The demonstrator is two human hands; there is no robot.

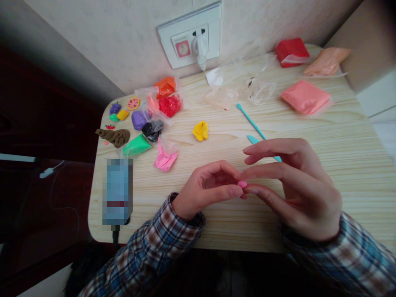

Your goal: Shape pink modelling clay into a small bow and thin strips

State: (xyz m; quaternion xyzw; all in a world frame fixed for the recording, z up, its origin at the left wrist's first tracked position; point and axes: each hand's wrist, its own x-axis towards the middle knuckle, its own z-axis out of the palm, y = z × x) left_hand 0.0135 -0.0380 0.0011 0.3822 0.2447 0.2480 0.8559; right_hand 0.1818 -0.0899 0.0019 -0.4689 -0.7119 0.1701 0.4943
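A small lump of pink modelling clay is pinched between the fingertips of both hands, above the front part of the table. My left hand grips it from the left with thumb and fingers. From the right, the thumb and index finger of my right hand press on the same lump, its other fingers bent above. Under and behind the right hand lie two turquoise clay tools, partly covered by it. A yellow clay piece with folded lobes rests farther back on the table.
Bagged clay sits at the left, including green, pink and purple packs, beside a brown coiled clay shape. A blurred-out device lies front left. Clear wrappers and a salmon pack are at the back.
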